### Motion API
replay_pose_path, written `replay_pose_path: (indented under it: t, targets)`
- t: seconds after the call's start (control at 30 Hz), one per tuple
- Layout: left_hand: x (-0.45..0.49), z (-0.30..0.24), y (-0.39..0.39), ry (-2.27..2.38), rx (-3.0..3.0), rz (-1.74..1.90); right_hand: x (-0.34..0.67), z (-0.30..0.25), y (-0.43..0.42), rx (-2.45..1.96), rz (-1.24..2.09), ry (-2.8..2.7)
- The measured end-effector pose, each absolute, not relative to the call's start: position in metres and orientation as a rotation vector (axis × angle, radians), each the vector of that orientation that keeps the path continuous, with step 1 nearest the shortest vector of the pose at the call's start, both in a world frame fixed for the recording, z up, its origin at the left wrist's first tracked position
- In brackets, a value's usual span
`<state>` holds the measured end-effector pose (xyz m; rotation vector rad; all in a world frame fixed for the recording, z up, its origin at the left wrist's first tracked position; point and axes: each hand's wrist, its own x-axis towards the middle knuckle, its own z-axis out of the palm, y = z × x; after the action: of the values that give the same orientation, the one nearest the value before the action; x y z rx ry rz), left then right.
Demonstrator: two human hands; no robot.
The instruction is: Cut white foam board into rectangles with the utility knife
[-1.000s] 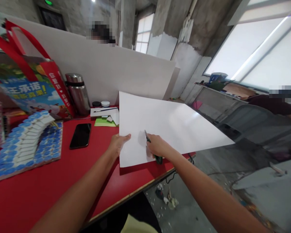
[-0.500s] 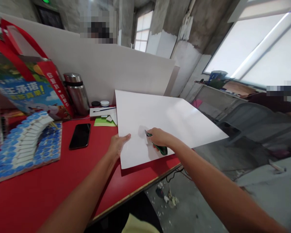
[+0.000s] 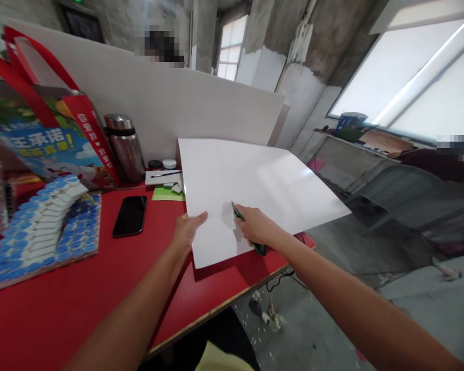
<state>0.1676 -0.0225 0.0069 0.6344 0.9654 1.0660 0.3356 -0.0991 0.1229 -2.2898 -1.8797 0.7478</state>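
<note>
A large glossy white sheet of board (image 3: 263, 175) lies on the red table, its right part reaching past the table edge. My left hand (image 3: 186, 231) grips the sheet's left edge, thumb on top and fingers underneath. In my right hand (image 3: 253, 224) is a green and black utility knife (image 3: 238, 213), its blade out and pointing away from me over the sheet. Whether the blade tip touches the surface I cannot tell. A faint line shows on the far part of the sheet.
Left of the sheet lie a black phone (image 3: 130, 216), a blue and white piece of bottle-cap-like rounds (image 3: 42, 232), a steel thermos (image 3: 124, 149) and a gift bag (image 3: 50, 139). A white partition (image 3: 216, 105) stands behind. Other people sit beyond it and at right.
The sheet has turned slightly, its right corner shifting left and its far left corner moving up. The knife's blade now points further forward; both hands keep their holds.
</note>
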Motion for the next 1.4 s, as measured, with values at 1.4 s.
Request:
replay_pose_path:
  t: [1.4]
  targets:
    - [0.157, 0.049, -0.058, 0.777, 0.678, 0.796, 0.41, 0.185, 0.027, -2.194, 0.286, -1.512]
